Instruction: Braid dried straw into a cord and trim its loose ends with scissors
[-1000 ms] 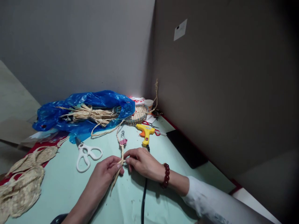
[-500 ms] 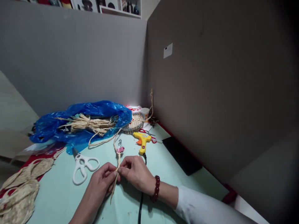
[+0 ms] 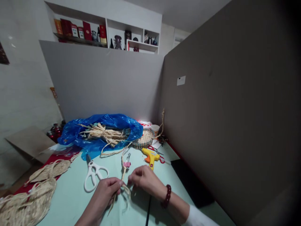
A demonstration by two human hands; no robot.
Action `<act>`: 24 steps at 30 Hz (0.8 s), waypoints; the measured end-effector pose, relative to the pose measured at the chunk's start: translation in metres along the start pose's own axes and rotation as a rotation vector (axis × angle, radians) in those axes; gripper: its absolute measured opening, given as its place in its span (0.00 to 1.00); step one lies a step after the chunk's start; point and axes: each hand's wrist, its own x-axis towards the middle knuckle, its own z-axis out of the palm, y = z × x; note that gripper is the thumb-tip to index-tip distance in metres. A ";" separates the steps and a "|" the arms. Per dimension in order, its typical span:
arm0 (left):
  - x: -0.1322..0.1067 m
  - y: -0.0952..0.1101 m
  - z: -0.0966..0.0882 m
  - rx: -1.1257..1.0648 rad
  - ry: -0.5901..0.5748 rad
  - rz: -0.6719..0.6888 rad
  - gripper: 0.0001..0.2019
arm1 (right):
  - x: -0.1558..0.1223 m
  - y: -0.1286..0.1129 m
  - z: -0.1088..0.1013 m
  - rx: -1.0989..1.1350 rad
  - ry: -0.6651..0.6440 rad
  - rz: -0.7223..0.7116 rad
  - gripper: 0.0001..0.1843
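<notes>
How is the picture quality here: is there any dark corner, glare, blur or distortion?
Head view: the right edge and corner darken strongly over the brown partition; a bright overexposed spot sits behind the blue plastic bag; straight partition edges lean outward, a wide-angle effect; the left hand, right hand and straw strand look slightly soft.
</notes>
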 end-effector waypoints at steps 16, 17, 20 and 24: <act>-0.020 0.031 -0.003 0.557 0.268 0.144 0.14 | 0.083 0.006 0.004 -0.068 -0.108 0.239 0.15; -0.021 0.032 -0.003 0.565 0.276 0.145 0.14 | 0.084 0.007 0.003 -0.048 -0.110 0.244 0.15; -0.022 0.031 -0.002 0.580 0.290 0.152 0.15 | 0.085 0.010 0.003 0.011 -0.113 0.254 0.15; -0.021 0.028 0.000 0.592 0.303 0.158 0.14 | 0.085 0.013 0.006 0.071 -0.101 0.251 0.16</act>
